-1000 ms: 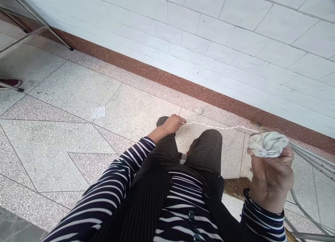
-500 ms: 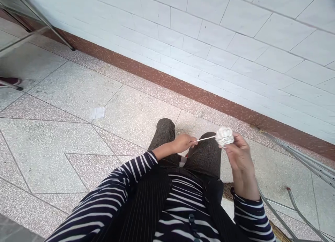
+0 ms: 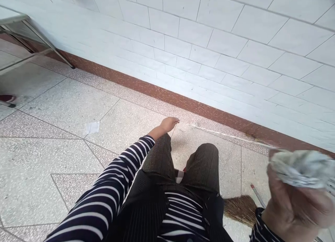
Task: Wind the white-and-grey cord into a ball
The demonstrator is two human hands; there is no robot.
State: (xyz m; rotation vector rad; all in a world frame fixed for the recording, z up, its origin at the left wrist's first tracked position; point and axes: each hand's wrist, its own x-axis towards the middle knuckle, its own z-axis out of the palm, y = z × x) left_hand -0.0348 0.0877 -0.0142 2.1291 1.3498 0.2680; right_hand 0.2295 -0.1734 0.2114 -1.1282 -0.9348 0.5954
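Note:
A length of white cord (image 3: pixel 222 133) stretches nearly straight between my two hands. My left hand (image 3: pixel 169 124), out beyond the left knee, pinches the cord with thumb and fingers pressed together. Off to the right and close to the camera, my right hand (image 3: pixel 295 200) grips a ball of white cord (image 3: pixel 300 167), which is smeared by motion. The cord runs out from the left side of that ball. Some of the right fingers are blurred or behind the ball.
A broom head (image 3: pixel 239 207) lies on the floor by my right side. A scrap of white paper (image 3: pixel 92 127) is on the terrazzo floor at left. A metal-legged table (image 3: pixel 39 36) stands by the tiled wall (image 3: pixel 199 46). At the left edge shows a person's shoe (image 3: pixel 7 98).
My right hand has swung right and nearer the camera with the ball, while my left has moved left and forward. The cord between them is much longer. The view has shifted slightly.

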